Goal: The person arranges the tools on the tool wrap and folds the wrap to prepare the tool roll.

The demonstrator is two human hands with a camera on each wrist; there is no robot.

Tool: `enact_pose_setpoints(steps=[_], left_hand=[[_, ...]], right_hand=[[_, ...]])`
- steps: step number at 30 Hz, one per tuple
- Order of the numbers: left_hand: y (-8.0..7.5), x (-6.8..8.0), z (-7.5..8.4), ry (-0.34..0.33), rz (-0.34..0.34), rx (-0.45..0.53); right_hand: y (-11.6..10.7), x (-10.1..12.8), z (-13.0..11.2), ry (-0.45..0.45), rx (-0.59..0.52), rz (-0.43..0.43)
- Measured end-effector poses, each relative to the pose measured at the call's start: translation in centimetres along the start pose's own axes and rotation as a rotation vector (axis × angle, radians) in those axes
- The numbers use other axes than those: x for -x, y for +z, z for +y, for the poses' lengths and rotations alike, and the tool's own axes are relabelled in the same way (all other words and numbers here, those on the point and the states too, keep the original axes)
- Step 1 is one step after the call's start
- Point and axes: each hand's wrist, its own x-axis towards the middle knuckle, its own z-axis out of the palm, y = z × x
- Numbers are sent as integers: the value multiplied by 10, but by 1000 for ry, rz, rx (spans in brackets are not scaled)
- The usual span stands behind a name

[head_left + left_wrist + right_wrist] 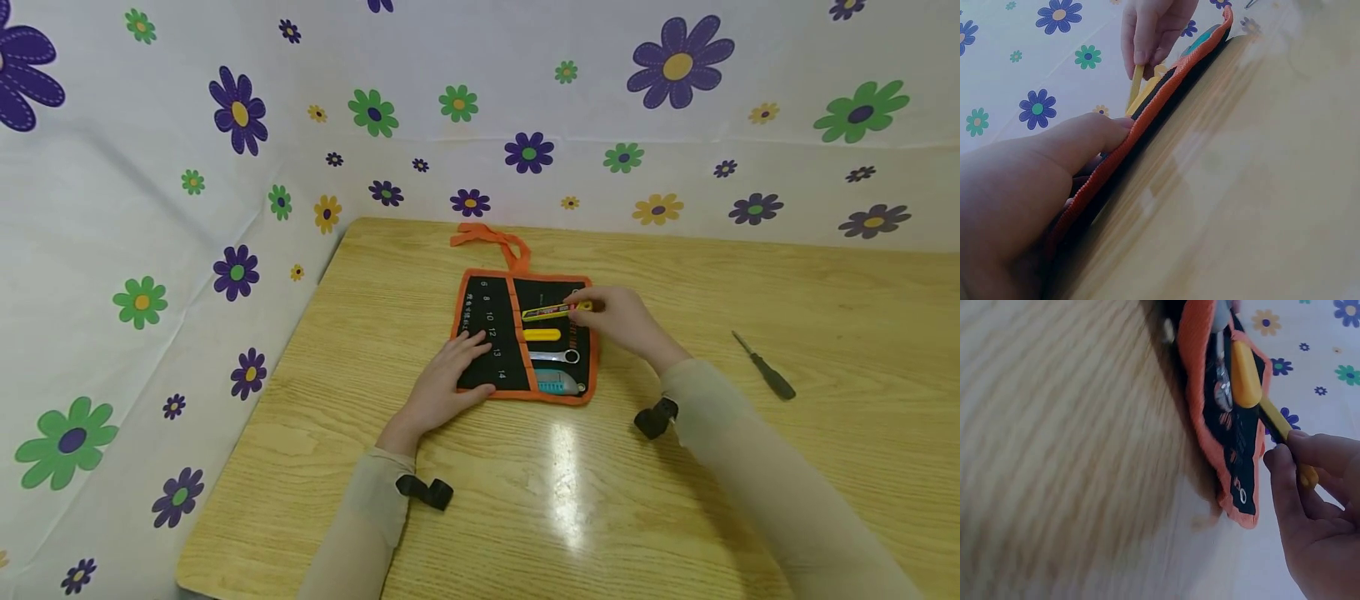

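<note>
Head view: right hand fingers pinch yellow utility knife over the black tool roll mid-bench near the back edge, left hand flat, fingers straight, pressing the roll's left flap.

Tool roll spread flat on table, toward its rear. Four tools in the roll's right half, stacked front to back; frontmost probably a knife. Screwdriver well right of the roll. Left hand on the roll's left half, right hand at the rearmost tool.
</note>
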Motion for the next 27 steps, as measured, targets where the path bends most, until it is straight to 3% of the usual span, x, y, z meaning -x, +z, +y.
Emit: enact_pose_setpoints(steps=[5,9,21,27], left_hand=[[1,0,-1,-1,6,0],[1,-1,-1,1,5,1],[0,0,-1,-14,0,5],[0,0,-1,-2,7,1]], right_hand=[[-1,-6,-1,-57,128,-11],[-2,-10,0,-62,157,-32],[0,-13,-2,-68,98,-86],[4,-16,-6,-85,127,-91]])
